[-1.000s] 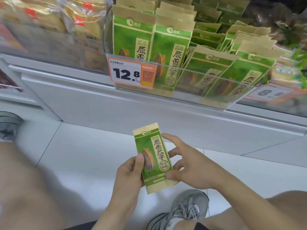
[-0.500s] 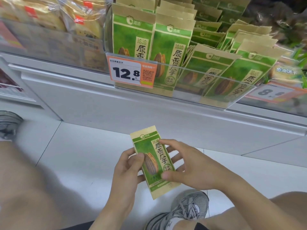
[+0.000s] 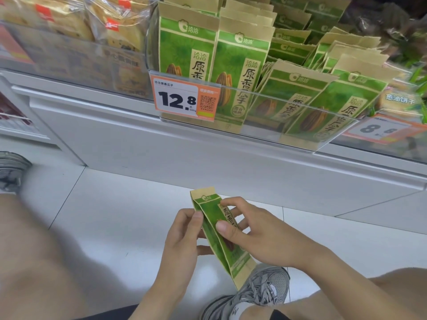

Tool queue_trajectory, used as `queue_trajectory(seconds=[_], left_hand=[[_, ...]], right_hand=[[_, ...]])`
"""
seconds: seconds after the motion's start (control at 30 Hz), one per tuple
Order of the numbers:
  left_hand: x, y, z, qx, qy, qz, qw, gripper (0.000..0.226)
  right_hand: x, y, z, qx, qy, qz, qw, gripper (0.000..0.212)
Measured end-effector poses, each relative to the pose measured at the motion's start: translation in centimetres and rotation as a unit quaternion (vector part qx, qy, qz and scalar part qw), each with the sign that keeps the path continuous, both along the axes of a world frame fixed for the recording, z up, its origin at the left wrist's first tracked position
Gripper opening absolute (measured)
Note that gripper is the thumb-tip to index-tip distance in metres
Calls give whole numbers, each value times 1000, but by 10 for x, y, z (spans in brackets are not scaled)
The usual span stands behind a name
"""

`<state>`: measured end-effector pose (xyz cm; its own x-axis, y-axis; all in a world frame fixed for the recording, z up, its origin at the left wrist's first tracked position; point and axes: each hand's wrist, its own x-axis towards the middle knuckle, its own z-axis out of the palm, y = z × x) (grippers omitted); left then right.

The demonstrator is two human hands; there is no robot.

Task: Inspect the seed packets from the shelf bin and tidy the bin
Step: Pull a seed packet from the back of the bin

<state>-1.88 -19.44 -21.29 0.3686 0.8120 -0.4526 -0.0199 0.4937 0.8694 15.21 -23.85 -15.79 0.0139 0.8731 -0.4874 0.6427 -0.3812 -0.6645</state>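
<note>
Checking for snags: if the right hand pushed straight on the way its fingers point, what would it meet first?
The right hand points left, already gripping the green paper seed packet; just beyond is the left hand, though depth is unclear.

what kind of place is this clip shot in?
Most likely a shop aisle, a supermarket or convenience store. A clear shelf bin holds many identical green seed packets, an orange price tag reading 12.8 with a QR code is clipped to its front, and bagged snacks fill the next bin.

Your left hand (image 3: 184, 236) curls its fingers at the packet (image 3: 217, 232) edge, thumb on top; your right hand (image 3: 256, 236) pinches it, thumb in front, fingers behind.
</note>
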Motion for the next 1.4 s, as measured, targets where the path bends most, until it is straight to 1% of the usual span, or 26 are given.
queue_trajectory(seconds=[0.23, 0.37, 0.53, 0.7, 0.83, 0.9, 0.97, 1.07, 1.13, 1.23, 1.3, 1.4], left_hand=[[-2, -2, -2, -4, -4, -16, 1000, 22], [-5, -2, -5, -12, -2, -19, 1000, 22], [-6, 3, -5, -8, -3, -21, 1000, 22], [-4, 3, -4, 10, -19, -22, 1000, 25], [-2, 2, -5, 27, -31, -41, 998, 27], [-2, -1, -6, 29, -24, -93, 995, 28], [-1, -4, -5, 30, -10, -156, 987, 22], [2, -8, 1, 43, -7, -214, 976, 22], [3, -9, 5, 72, -4, -221, 972, 20], [2, -7, 9, 116, 8, -210, 971, 19], [1, -7, 11, 130, 15, -194, 972, 20], [2, -8, 14, 137, 16, -172, 975, 22]], right_hand=[[0, -1, -10, -19, -36, 26, 999, 63], [-4, -1, -16, -29, -44, 36, 998, 66], [-4, 2, -18, -16, -34, 19, 999, 71], [-5, 6, -18, -7, -20, -23, 1000, 48], [-8, 9, -13, -4, 12, -91, 996, 34], [-6, 12, -11, 14, 27, -143, 989, 30], [-4, 14, -11, 26, 37, -191, 980, 27], [-4, 14, -14, 37, 61, -234, 970, 24], [-6, 13, -15, 40, 93, -255, 961, 22], [-8, 15, -10, 31, 197, -297, 934, 26], [-9, 16, -5, 23, 252, -307, 917, 29], [-8, 16, -3, 14, 280, -301, 911, 29]])
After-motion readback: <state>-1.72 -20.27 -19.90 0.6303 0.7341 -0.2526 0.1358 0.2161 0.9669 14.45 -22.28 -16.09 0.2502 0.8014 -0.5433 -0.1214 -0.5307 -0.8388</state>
